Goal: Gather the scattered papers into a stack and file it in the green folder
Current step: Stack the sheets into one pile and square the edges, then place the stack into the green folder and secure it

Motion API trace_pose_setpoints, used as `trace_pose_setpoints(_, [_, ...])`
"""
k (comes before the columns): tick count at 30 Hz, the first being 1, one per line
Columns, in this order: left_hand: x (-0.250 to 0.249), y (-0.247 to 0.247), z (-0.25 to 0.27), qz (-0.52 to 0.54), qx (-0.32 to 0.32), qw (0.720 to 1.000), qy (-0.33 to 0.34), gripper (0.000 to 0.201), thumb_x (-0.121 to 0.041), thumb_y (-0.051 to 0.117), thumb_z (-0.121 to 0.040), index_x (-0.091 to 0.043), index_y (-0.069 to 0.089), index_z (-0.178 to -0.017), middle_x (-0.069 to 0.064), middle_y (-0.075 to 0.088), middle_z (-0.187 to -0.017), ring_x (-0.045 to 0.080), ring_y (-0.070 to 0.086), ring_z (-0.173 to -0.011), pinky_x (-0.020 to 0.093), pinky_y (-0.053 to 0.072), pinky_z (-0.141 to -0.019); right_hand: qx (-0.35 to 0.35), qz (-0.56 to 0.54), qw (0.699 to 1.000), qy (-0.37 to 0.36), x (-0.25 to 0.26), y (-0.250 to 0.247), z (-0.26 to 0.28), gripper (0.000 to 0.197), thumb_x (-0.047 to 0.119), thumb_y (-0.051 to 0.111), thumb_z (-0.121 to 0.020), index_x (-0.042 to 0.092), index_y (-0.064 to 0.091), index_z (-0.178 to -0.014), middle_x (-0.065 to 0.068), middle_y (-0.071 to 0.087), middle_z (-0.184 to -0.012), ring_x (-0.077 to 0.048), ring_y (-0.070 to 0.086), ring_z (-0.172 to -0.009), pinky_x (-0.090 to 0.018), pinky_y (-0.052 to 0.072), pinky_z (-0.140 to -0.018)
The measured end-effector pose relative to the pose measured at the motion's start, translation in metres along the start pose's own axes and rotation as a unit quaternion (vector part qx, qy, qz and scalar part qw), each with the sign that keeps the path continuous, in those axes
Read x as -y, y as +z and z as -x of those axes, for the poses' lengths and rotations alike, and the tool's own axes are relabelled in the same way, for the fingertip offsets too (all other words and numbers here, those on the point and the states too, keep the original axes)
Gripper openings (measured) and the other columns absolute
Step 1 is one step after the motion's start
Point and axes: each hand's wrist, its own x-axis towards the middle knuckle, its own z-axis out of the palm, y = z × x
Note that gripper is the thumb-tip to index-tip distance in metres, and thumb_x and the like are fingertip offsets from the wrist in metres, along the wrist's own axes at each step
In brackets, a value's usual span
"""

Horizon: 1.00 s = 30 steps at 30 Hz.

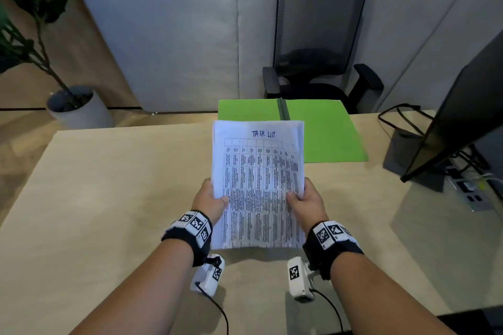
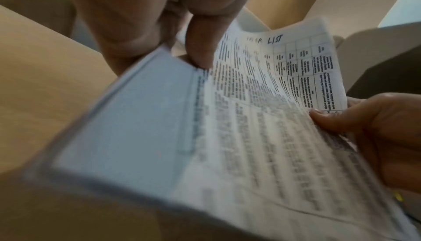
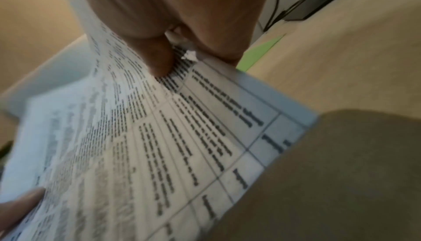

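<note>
I hold a stack of white printed papers (image 1: 258,185) above the desk, its top sheet headed "TASK LIST" over a table of text. My left hand (image 1: 211,202) grips the stack's left edge, thumb on top. My right hand (image 1: 307,202) grips the right edge the same way. The green folder (image 1: 326,130) lies open and flat on the desk just beyond the stack, its dark spine running down the middle. In the left wrist view the papers (image 2: 250,118) bend upward between my left thumb (image 2: 200,46) and my right hand (image 2: 364,127). The right wrist view shows the papers (image 3: 159,136), my right thumb (image 3: 159,55) and a corner of the folder (image 3: 259,53).
The beige desk (image 1: 109,198) spreads around my arms. A dark monitor (image 1: 462,117) with stand and cables stands at the right. Behind the desk are a black mesh office chair (image 1: 321,43), grey partition panels and a potted plant (image 1: 40,49) at the far left.
</note>
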Motion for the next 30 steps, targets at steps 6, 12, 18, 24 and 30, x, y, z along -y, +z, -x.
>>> trace_pose_setpoints(6, [0.0,0.041,-0.033,-0.117,0.127,0.985,-0.026,0.045,-0.018,0.06,-0.091,-0.011,0.047,-0.132,0.007,0.062,-0.121,0.024,0.06,-0.105,0.028,0.045,-0.09,-0.031,0.029,0.995,0.087,-0.042,-0.043,-0.01,0.029,0.006,0.055,-0.087,0.026,0.057,-0.108,-0.004,0.069,-0.095,-0.026,0.067,-0.089,-0.044,0.056,-0.084])
trace_pose_setpoints(12, [0.003,0.068,-0.067,-0.301,0.063,0.949,0.074,0.045,-0.009,0.058,-0.085,-0.014,0.053,-0.129,0.011,0.045,-0.134,0.032,0.05,-0.118,0.035,0.042,-0.101,-0.033,0.054,0.989,0.133,-0.079,-0.067,-0.008,0.027,0.007,0.053,-0.087,0.025,0.058,-0.107,-0.008,0.067,-0.095,-0.029,0.066,-0.087,-0.048,0.056,-0.084])
trace_pose_setpoints(18, [-0.003,0.079,-0.101,-0.427,0.097,0.892,0.111,0.069,-0.009,0.049,-0.091,-0.024,0.016,-0.149,-0.004,-0.006,-0.161,0.027,0.005,-0.148,0.053,0.018,-0.116,-0.023,0.016,0.99,0.139,-0.089,-0.069,-0.012,0.026,0.008,0.052,-0.086,0.029,0.059,-0.098,-0.013,0.067,-0.095,-0.036,0.066,-0.09,-0.051,0.056,-0.081])
trace_pose_setpoints(24, [-0.002,0.073,-0.102,-0.522,0.036,0.838,0.154,0.054,-0.032,0.044,-0.093,-0.024,0.03,-0.144,0.006,0.039,-0.144,0.031,0.029,-0.137,0.053,0.02,-0.112,-0.017,-0.024,0.988,0.15,-0.086,-0.071,-0.018,0.032,0.001,0.052,-0.088,0.027,0.062,-0.103,-0.012,0.069,-0.098,-0.033,0.067,-0.093,-0.05,0.055,-0.086])
trace_pose_setpoints(30, [0.005,0.052,-0.09,-0.464,-0.005,0.877,0.127,0.021,-0.029,0.054,-0.091,-0.013,0.066,-0.099,0.006,0.051,-0.095,0.028,0.054,-0.094,0.036,0.046,-0.082,-0.001,-0.053,0.992,0.116,-0.071,-0.066,-0.025,0.034,-0.007,0.051,-0.088,0.02,0.062,-0.105,-0.011,0.071,-0.096,-0.027,0.068,-0.088,-0.039,0.056,-0.082])
